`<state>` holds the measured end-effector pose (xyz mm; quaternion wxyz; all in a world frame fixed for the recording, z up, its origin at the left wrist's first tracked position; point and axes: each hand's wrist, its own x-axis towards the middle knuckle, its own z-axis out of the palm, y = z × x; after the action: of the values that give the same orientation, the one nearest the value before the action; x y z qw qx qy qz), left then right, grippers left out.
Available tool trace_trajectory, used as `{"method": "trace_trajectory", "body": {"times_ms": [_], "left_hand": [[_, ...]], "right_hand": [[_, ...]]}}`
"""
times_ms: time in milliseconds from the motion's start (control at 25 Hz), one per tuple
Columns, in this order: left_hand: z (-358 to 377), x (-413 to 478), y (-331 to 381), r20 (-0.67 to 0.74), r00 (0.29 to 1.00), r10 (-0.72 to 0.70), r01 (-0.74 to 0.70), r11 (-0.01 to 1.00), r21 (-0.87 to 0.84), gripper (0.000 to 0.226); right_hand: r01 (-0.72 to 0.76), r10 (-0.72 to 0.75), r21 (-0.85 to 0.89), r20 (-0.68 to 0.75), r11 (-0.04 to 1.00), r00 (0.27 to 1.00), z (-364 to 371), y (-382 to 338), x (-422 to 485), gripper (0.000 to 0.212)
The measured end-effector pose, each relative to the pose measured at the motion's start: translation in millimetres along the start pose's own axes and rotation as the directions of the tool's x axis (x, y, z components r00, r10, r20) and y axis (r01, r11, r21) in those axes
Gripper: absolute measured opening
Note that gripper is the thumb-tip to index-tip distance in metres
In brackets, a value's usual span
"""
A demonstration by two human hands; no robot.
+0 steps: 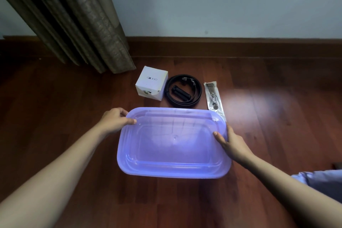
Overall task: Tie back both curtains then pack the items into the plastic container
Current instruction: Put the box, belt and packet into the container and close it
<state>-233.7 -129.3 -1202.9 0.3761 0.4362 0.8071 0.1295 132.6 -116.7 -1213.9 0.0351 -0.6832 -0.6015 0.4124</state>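
A translucent purple plastic container lid (174,142) is held flat above the wooden floor. My left hand (115,119) grips its far left corner, thumb on top. My right hand (232,141) grips its right edge. Whether a container body sits under the lid is hidden. Beyond it on the floor lie a white cardboard box (150,83), a coiled black belt (183,90) with a small black object inside the coil, and a clear packet (213,97) holding a dark strap, its near end just past the lid's far right corner.
A brown pleated curtain (74,20) hangs at the back left, its hem reaching the floor near the white box. A wooden skirting board (240,46) runs along the pale wall. Blue fabric (322,181) shows at the right edge.
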Motion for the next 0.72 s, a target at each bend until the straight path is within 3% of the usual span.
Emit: {"method": "trace_trajectory", "body": {"times_ms": [160, 720], "left_hand": [[6, -2, 14, -0.026, 0.999, 0.048, -0.043, 0.985, 0.165, 0.054], [5, -3, 13, -0.051, 0.999, -0.015, 0.020, 0.996, 0.092, 0.054]], "right_hand": [[0.010, -0.010, -0.003, -0.006, 1.000, 1.000, 0, 1, -1, 0.065], [0.008, -0.008, -0.028, -0.013, 1.000, 1.000, -1, -2, -2, 0.064]]}}
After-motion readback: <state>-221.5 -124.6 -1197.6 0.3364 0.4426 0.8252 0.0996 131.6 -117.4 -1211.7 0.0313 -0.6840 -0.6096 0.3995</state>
